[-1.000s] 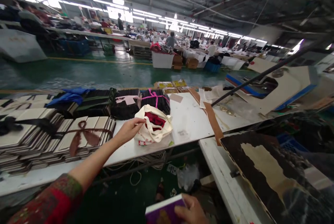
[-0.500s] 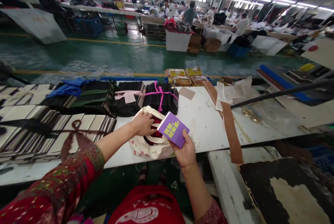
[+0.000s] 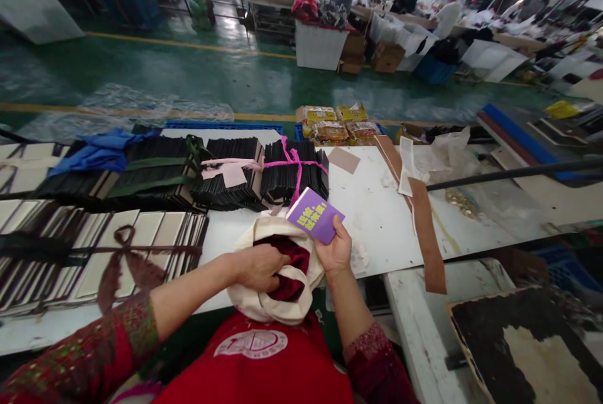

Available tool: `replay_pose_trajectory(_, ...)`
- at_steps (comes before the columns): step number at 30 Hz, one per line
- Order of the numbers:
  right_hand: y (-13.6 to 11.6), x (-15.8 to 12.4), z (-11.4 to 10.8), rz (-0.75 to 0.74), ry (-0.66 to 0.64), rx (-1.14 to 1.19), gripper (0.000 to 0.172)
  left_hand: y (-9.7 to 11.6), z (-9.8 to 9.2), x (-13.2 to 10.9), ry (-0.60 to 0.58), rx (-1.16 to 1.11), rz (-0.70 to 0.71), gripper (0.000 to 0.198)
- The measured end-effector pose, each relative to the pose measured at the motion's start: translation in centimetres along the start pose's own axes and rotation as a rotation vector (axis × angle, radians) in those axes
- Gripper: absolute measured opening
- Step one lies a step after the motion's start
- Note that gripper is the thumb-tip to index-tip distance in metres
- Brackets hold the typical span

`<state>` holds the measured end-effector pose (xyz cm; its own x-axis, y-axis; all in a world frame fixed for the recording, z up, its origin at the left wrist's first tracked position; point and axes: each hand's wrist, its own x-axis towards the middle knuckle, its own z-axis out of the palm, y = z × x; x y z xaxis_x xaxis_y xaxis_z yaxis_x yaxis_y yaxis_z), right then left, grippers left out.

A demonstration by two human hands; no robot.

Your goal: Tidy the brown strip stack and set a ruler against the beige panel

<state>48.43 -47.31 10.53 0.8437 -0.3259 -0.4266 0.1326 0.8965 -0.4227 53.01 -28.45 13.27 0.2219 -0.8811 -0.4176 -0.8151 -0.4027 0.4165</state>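
Observation:
My right hand (image 3: 335, 247) grips a small purple book (image 3: 315, 214) with yellow-green lettering by its lower right corner, thumb on the cover. Below and left of the book, a cream cloth tote bag (image 3: 254, 305) sits at the table's front edge, against my red apron (image 3: 301, 366). Its mouth gapes upward, showing dark red cloth (image 3: 299, 258) inside and looped handles. My left hand (image 3: 264, 267) reaches into that mouth with its fingers curled in. What the fingertips pinch, if anything, is hidden.
Bundles of black panels (image 3: 226, 171) tied with pink strips stand behind the bag; cream-and-dark stacks (image 3: 136, 253) lie left. A brown strip (image 3: 428, 234) hangs over the front edge at right. A dark bar (image 3: 509, 173) crosses the right side. Yellow packets (image 3: 330, 131) lie beyond the table.
The bag has come closer to my body and its mouth has opened wider. My left hand has moved down and deeper into it. The view has tilted downward; the book stays in my right hand.

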Motion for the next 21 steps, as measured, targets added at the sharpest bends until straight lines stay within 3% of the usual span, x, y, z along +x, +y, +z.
replay_pose_trajectory(2,0.4,1.0,-0.4,-0.026,0.025,0.006,0.028,0.3,-0.5,-1.4,-0.037,-0.082,0.069,0.024)
replay_pose_trajectory(4,1.1,1.5,-0.4,-0.062,0.046,0.016,0.028,0.2,-1.1,-2.2,-0.047,-0.194,0.072,0.04)
replay_pose_trajectory(6,1.9,1.6,0.0,-0.118,0.058,0.035,0.027,-0.3,-1.6,-2.4,0.013,-0.339,0.043,0.051)
replay_pose_trajectory(8,2.5,1.6,0.8,-0.168,0.073,0.051,0.027,-1.0,-1.8,-2.0,0.133,-0.406,-0.064,0.047)
replay_pose_trajectory(10,2.8,1.4,1.8,-0.194,0.091,0.063,0.026,-1.7,-1.6,-1.5,0.218,-0.318,-0.238,0.037)
replay_pose_trajectory(12,2.9,1.2,2.7,-0.221,0.104,0.067,0.026,-2.1,-1.2,-0.8,0.226,-0.113,-0.348,0.043)
replay_pose_trajectory(15,3.1,0.7,3.8,-0.266,0.089,0.06,0.027,-2.2,-0.5,0.0,0.191,0.172,-0.339,0.064)
replay_pose_trajectory(21,3.9,-0.1,3.7,-0.325,0.038,-0.046,0.031,-2.3,2.3,1.1,0.381,0.416,-0.234,0.057)
